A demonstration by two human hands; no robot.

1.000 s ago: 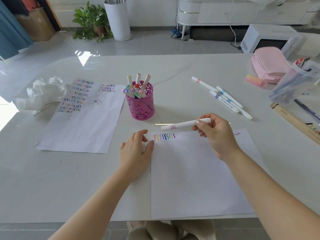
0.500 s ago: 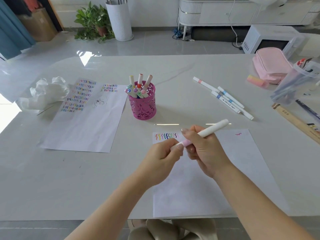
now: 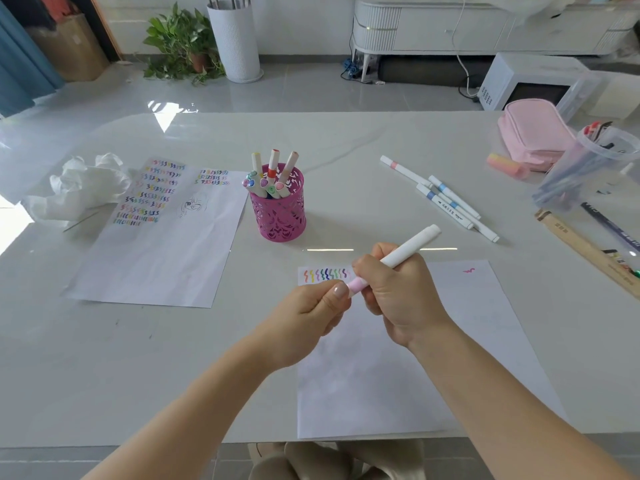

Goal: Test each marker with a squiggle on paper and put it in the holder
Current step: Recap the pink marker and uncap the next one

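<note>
My right hand (image 3: 398, 292) grips a white marker with a pink band (image 3: 408, 245), tilted up to the right. My left hand (image 3: 308, 317) pinches the marker's pink lower end, where the cap sits; the tip is hidden. Both hands hover over a white sheet of paper (image 3: 450, 341) that bears a row of coloured squiggles (image 3: 325, 274) at its top left and one pink squiggle at the top right. A pink lattice holder (image 3: 278, 209) stands beyond, with several markers in it. Three white markers (image 3: 443, 199) lie on the table to the right.
A second sheet full of squiggles (image 3: 156, 237) lies left, with crumpled white tissue (image 3: 79, 185) beside it. At the right are a pink pencil case (image 3: 533, 133), a pink eraser (image 3: 507, 166), a clear tub of pens (image 3: 588, 164) and a wooden ruler (image 3: 585, 247).
My left hand lifted off the paper and came to the marker's pink end. My right hand turned the marker from nearly level to tilted up right, drawing it nearer me.
</note>
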